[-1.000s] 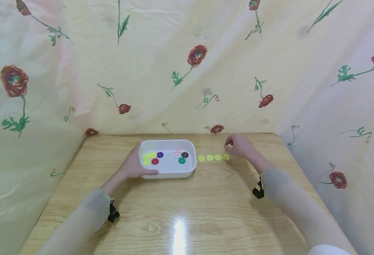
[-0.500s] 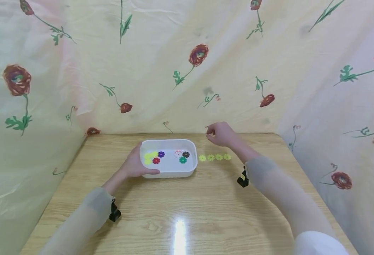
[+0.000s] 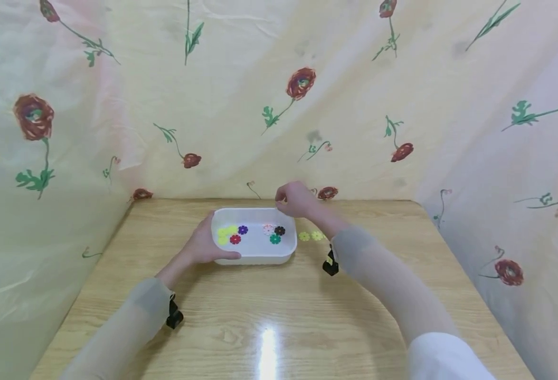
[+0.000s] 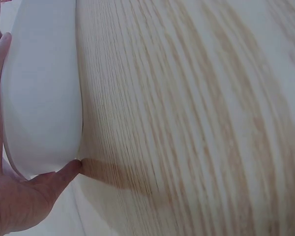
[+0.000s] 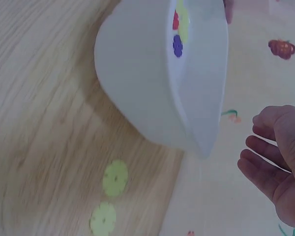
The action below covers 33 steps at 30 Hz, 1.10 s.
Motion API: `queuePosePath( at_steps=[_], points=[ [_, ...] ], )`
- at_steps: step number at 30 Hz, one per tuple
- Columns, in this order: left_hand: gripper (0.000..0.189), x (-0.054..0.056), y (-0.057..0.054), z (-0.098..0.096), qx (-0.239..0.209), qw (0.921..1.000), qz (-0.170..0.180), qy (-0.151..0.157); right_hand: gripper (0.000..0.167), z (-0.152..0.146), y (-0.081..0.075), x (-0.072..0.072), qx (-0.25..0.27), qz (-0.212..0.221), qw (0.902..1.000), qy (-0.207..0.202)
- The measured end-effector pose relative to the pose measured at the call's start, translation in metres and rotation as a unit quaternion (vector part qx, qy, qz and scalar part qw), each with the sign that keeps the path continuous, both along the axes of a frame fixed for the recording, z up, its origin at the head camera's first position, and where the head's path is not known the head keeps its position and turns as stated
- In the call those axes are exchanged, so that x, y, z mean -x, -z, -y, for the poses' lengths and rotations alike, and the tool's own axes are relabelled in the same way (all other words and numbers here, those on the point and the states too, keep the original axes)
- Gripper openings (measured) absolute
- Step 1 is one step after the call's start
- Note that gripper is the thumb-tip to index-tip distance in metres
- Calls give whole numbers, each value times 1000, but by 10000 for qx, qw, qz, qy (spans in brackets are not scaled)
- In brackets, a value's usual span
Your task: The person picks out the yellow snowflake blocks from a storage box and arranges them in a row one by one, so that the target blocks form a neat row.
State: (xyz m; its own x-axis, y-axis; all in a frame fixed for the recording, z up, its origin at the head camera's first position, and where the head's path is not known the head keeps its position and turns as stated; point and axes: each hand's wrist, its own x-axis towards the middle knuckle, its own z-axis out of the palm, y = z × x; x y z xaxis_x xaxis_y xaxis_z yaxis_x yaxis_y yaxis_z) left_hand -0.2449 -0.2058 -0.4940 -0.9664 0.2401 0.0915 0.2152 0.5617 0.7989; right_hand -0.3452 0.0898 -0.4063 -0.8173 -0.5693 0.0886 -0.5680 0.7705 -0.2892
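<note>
A white plastic tray (image 3: pixel 255 260) stands on the wooden table, its left end held by my left hand (image 3: pixel 199 244) with the thumb along the front wall. Inside lie yellow flower-shaped discs (image 3: pixel 223 236), a purple one (image 3: pixel 243 230) and a red one (image 3: pixel 235 239) at left; a pale pink one (image 3: pixel 268 229), a dark one (image 3: pixel 280 230) and a green one (image 3: pixel 275 239) sit at right. Over the tray's back right corner hovers my right hand (image 3: pixel 295 199). In the right wrist view its fingers (image 5: pixel 260 169) are loosely bent, with nothing visible between them.
Right of the tray, yellow flower discs (image 3: pixel 304 236) lie in a row on the table (image 3: pixel 212 316); my right forearm covers part of it. Flower-patterned cloth (image 3: pixel 231 105) hangs behind and at both sides. Black wrist cameras (image 3: pixel 330 264) are worn under the forearms.
My right hand has moved left from the row's far end to above the tray's back right corner, rising on the way. The left hand keeps its hold on the tray.
</note>
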Motion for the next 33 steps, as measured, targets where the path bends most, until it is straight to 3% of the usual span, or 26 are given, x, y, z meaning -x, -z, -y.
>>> queuePosePath(
  at_steps=[20,27,33],
  points=[
    [121,2,4,1,59,10000,-34,0,26,83,31,-17,-81,849,9946,-593],
    [128,0,2,0,163,9998,67,-130,25,101,43,-19,-490,759,9935,-696],
    [128,0,1,1,137,9998,30,-137,31,111,56,-19,-606,981,9912,-647]
  ],
)
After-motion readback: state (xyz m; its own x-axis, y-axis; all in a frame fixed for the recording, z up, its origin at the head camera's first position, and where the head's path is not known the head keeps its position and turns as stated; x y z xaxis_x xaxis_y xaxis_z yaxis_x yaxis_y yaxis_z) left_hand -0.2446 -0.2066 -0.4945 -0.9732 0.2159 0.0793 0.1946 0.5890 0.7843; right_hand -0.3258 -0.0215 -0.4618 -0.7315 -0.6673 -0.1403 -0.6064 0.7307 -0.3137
